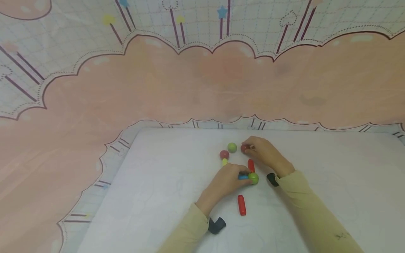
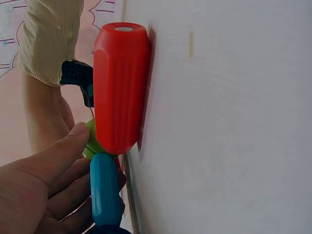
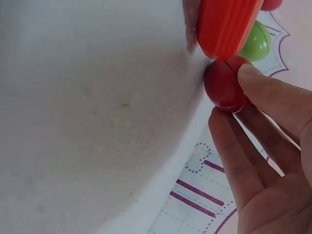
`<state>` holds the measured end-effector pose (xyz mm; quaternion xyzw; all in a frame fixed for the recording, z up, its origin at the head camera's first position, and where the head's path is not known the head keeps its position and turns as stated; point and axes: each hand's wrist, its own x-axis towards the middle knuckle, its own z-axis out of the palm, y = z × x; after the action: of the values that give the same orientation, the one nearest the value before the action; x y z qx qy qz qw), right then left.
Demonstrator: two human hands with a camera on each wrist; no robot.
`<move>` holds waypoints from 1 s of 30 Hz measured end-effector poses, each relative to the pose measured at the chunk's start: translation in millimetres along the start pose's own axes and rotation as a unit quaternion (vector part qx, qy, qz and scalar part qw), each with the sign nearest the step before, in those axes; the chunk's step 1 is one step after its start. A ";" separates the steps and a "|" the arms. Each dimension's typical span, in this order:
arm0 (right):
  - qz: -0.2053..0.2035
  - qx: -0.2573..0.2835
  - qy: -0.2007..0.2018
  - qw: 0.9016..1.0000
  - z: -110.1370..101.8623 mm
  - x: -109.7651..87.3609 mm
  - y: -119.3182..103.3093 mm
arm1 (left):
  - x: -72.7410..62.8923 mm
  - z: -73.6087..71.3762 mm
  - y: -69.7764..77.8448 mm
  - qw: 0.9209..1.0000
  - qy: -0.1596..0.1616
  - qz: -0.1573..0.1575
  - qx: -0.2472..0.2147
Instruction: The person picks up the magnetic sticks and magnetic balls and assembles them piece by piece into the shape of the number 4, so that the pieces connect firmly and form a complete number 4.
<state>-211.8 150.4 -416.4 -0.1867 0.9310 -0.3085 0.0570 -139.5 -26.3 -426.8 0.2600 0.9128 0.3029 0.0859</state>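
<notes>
At white tabletop (image 1: 152, 182): left grip (image 1: 223, 180) pinches green ball (image 1: 254, 179), blue stick (image 2: 104, 187) against it; right grip (image 1: 265, 154) pinches red ball (image 3: 223, 87).

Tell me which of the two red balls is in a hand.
The red ball farther right, pinched by the right hand. The other red ball sits to its left, by the yellow stick, with no hand touching it.

Red ball (image 1: 243, 148) in right grip (image 1: 265, 152)
</notes>
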 end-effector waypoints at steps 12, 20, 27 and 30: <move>-0.001 0.002 -0.005 1.000 0.1 -7.7 0.2 | 2.9 -0.3 5.8 1.000 0.001 -0.007 0.017; -0.019 0.006 -0.009 1.000 -3.2 -13.0 4.6 | 3.6 1.2 9.2 0.999 0.007 -0.009 0.035; -0.016 0.017 -0.036 0.999 -7.0 -16.2 6.6 | 2.7 1.2 11.4 0.999 0.010 -0.018 0.038; -0.019 0.022 -0.049 0.998 -8.6 -18.2 6.7 | 2.2 1.2 11.8 0.999 0.013 -0.022 0.037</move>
<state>-199.0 167.0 -413.6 -0.2183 0.9162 -0.3206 0.1003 -135.9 -16.4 -420.7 0.2393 0.9298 0.2706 0.0709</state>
